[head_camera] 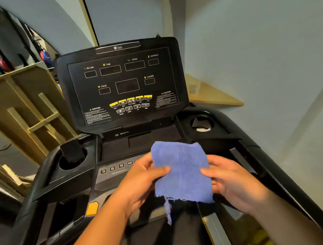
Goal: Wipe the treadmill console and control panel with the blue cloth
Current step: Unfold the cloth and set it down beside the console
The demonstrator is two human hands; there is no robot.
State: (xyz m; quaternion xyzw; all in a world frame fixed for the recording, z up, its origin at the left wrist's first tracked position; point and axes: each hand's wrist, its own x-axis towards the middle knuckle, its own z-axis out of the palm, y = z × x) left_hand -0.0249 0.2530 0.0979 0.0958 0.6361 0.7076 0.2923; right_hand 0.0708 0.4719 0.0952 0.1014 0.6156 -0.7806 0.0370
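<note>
Blue cloth (181, 171) pinched at its side edges between left hand (140, 180) and right hand (233, 180), spread flat above the control panel (114, 168), short of the console (122, 84), probably to ready a broad wiping face.

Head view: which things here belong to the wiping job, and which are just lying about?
Job: blue cloth held by left hand and right hand; console; control panel.

Lying about: dark object in left cup holder; wooden frames; wooden shelf.
</note>
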